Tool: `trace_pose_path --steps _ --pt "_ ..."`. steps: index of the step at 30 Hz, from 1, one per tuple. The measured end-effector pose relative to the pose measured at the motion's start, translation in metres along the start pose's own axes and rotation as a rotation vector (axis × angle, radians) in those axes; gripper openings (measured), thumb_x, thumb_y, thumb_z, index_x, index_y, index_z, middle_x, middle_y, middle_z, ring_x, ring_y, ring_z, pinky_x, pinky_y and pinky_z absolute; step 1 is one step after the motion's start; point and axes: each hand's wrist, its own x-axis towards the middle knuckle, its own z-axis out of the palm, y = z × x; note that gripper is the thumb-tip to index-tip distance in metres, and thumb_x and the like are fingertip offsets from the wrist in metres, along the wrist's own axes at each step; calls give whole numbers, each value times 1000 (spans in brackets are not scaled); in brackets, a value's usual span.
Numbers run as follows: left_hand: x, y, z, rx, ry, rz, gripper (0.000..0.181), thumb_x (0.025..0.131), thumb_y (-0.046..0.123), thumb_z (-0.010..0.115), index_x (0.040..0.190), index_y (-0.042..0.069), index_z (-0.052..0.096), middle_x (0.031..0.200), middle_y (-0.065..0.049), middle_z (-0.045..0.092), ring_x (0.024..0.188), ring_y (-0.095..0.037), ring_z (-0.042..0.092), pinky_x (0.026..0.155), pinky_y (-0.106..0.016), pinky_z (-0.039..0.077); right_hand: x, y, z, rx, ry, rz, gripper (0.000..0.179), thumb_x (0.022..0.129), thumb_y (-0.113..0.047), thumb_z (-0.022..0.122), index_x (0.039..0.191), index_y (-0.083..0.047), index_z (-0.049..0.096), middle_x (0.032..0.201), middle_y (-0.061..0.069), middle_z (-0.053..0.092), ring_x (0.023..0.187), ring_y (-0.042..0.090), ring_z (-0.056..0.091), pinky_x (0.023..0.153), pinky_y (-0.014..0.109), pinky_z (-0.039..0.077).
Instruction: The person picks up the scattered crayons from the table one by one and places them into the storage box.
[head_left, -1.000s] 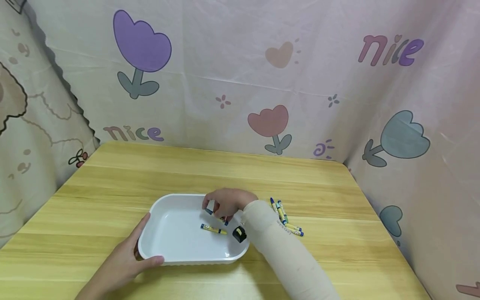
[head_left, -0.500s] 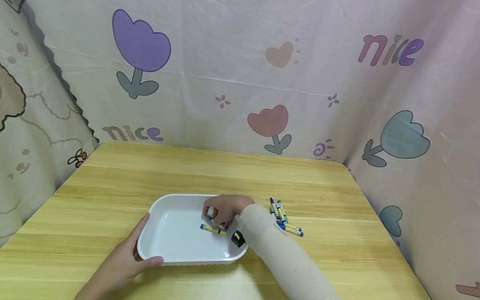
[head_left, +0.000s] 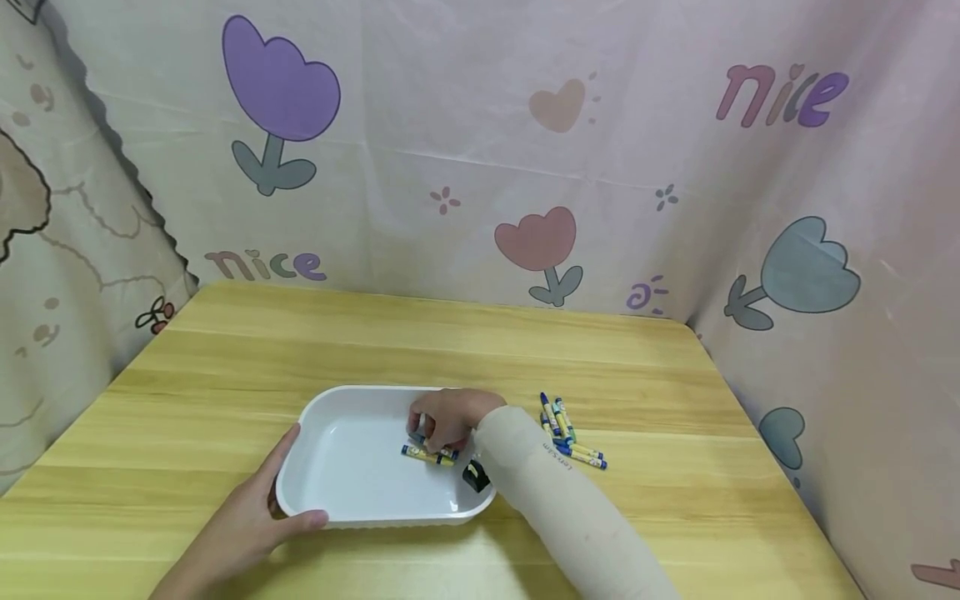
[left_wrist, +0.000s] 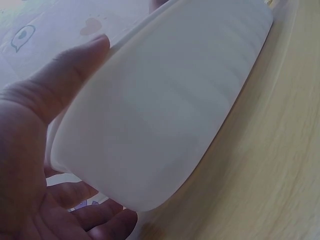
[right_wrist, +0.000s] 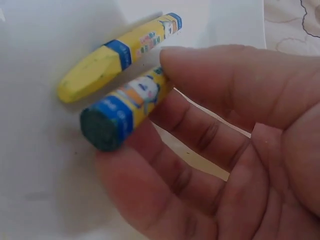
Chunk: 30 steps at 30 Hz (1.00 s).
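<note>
My left hand grips the left end of a white tray, thumb over the front rim and fingers round the side. In the left wrist view, the tray's outer wall fills the middle. Inside the tray's right half, my right hand pinches a crayon with a dark green end and a blue-and-yellow wrapper. The crayon lies between thumb and fingertips, low over the tray floor. Beside it and nearly parallel lies a yellow crayon, its tip bare. Part of the held crayon is hidden by the thumb.
At the tray's right end sits a small black object, close by the right sleeve. Several crayons lie in a loose pile on the wooden table, right of the tray. A printed curtain hangs behind.
My right hand has come down a little, bringing the held crayon closer alongside the yellow one. My left hand keeps its grip on the tray.
</note>
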Motion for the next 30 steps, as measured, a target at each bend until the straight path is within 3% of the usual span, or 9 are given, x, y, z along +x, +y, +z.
trace_pose_path --steps 10,19,30 --pt "1 -2 2 -25 -11 8 114 74 20 85 156 7 7 137 -35 43 94 -9 57 75 -19 51 -6 -2 -2 -8 16 32 28 86 -3 68 106 -22 61 84 1 56 60 14 53 52 25 46" --pt "-1 0 1 -25 -2 5 115 74 23 85 157 12 6 139 -33 42 94 -8 57 74 -19 51 -21 -8 -21 -3 53 5 28 91 -15 69 117 -20 61 95 0 58 77 15 59 63 28 54" --pt "0 -2 2 -31 -4 4 115 74 22 85 157 10 6 138 -35 42 95 -10 57 75 -19 51 -41 8 -48 -1 167 -51 33 94 -22 67 125 -15 59 95 1 61 78 17 63 62 29 55"
